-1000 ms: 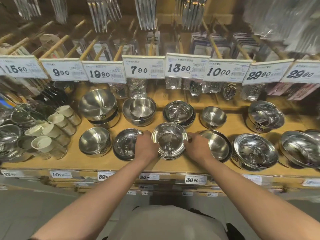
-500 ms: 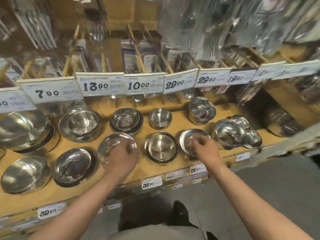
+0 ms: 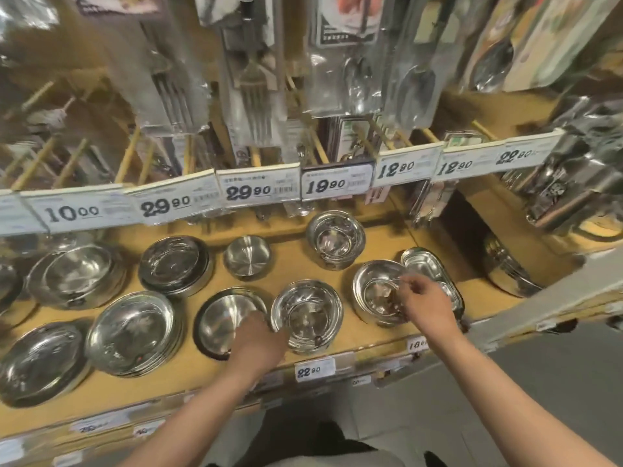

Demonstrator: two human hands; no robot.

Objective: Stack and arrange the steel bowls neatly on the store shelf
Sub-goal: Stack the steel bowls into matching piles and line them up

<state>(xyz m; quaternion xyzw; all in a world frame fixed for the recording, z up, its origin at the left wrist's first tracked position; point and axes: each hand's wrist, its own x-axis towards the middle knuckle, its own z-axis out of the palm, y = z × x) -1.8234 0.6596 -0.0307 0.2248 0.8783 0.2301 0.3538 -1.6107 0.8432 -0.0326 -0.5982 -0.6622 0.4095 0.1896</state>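
Steel bowls stand in two rows on the wooden shelf [image 3: 371, 335]. My left hand [image 3: 259, 342] sits at the front, its fingers curled on the left rim of the middle bowl stack [image 3: 308, 315], right beside a shallow dark-rimmed bowl [image 3: 226, 318]. Further right, my right hand [image 3: 426, 299] hovers over another bowl stack [image 3: 374, 293] and pinches its far rim with thumb and fingertips. Behind them are a small single bowl [image 3: 247, 257] and a deeper stack [image 3: 335, 239].
More bowl stacks [image 3: 133, 332] fill the shelf's left side. Oblong steel trays [image 3: 426, 266] touch the right stack. Price tags [image 3: 263, 190] hang along a rail above, with packed forks and spoons [image 3: 256, 96] dangling low. The shelf's front edge carries labels [image 3: 312, 369].
My view and both hands have shifted right along the shelf. The left hand left the earlier bowl for the middle stack, and the right hand moved onto the stack by the trays.
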